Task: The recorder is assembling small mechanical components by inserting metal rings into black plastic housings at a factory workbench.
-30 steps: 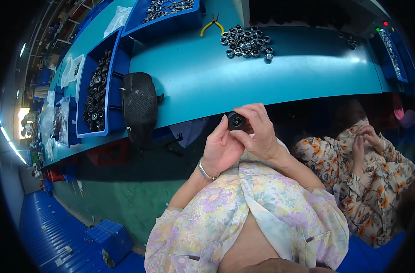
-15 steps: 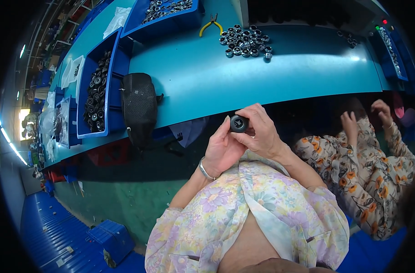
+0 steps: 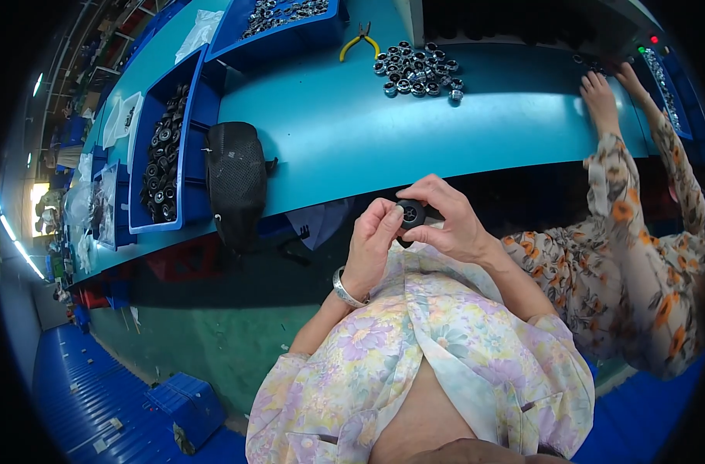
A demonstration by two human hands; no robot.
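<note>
A wide, smooth turquoise worktable (image 3: 383, 139) with a curved front edge is seen in a workshop with a green floor. Just off its front edge, one small black disc-shaped part (image 3: 412, 214) is held between two bare hands, its rim thick, rounded and dull, its recessed face turned upward and marked by a paler centre. By the left hand (image 3: 370, 241), the left edge of the part is pinched with thumb and index finger, the other fingers being curled under and partly hidden. By the right hand (image 3: 454, 226), the rim is gripped between a bent index finger above and the thumb below.

On the table, one pair of pliers with yellow handles (image 3: 364, 32) is laid beside a heap of shiny silver ring-shaped parts (image 3: 416, 71), too overlapped to be counted. One blue plastic bin (image 3: 201, 116) is filled with black round pieces; a second blue bin (image 3: 291, 50) is filled with small silvery ones. One black mesh-textured pouch (image 3: 236, 174) is set against the first bin. At the right, two hands of a co-worker (image 3: 600, 102) are stretched over the table.
</note>
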